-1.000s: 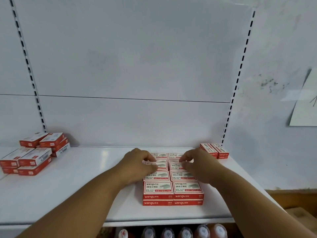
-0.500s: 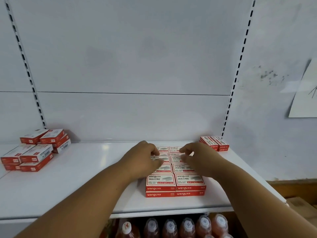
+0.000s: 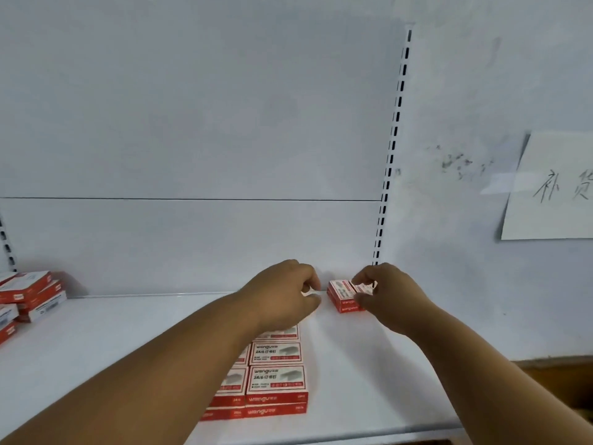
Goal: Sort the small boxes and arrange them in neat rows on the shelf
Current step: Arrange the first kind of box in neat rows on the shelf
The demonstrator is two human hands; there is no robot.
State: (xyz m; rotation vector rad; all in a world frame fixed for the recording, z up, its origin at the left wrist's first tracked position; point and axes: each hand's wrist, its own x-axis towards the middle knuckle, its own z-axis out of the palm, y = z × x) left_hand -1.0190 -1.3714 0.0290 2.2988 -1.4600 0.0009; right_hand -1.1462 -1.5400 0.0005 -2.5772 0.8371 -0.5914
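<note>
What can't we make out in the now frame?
- Left column of the box block, head view: covered by the left forearm.
- What the left hand pinches: a white sliver, blurred.
- Right box of the pair: mostly behind the right hand.
- Left pile: cut by frame edge.
- Paper sign: cut by right edge.

The staple boxes (image 3: 276, 377) are red with white tops printed in grey and red. The shelf (image 3: 96, 364) is white. The paper sign (image 3: 552, 187) is white with dark handwriting.
</note>
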